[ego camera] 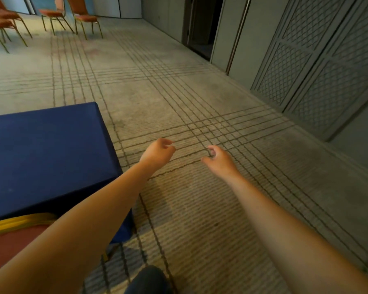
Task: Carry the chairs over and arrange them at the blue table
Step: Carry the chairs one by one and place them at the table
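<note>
The blue table (45,149), draped in a dark blue cloth, fills the left of the head view. A chair with a red seat and yellow frame (13,234) stands at its near side, partly under my left forearm. Several more red chairs with thin metal legs stand far off at the top left, one of them nearest the middle (84,18). My left hand (157,153) and my right hand (219,159) reach out over the carpet to the right of the table, fingers loosely curled, holding nothing.
Striped beige carpet (200,209) runs from my feet to the far chairs. A wall with lattice panels (319,66) lines the right side, with a dark open doorway (202,28) further along. My dark shoe (149,281) shows at the bottom.
</note>
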Available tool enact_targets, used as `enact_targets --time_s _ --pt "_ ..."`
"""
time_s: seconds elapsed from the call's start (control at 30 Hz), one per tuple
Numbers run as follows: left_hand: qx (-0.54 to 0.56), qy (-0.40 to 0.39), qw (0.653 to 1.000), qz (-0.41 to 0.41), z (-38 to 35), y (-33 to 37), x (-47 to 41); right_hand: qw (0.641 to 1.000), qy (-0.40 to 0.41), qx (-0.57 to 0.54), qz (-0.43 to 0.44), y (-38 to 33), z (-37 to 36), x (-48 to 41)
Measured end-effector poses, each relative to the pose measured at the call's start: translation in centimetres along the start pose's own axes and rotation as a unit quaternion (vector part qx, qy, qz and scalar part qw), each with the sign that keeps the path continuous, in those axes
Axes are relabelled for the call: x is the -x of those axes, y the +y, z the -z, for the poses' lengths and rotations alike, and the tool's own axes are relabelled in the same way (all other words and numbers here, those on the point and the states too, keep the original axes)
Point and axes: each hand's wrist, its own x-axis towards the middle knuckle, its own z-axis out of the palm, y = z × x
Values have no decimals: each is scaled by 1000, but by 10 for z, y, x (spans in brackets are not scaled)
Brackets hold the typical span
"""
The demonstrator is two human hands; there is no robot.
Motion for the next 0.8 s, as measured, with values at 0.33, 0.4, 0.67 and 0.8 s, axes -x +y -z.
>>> enact_targets --time_s 0.33,0.4,0.67,0.8 --pt "-34 39 998 29 24 32 -202 1000 -25 -5 -1 -28 28 -200" --pt "-41 45 998 34 37 40 -245 1000 -19 -1 6 -41 34 -243" --pt "-45 72 995 60 94 58 -377 998 -55 -22 20 -85 32 -397" --pt "-43 88 993 71 122 58 -442 997 -63 -17 39 -105 15 -482"
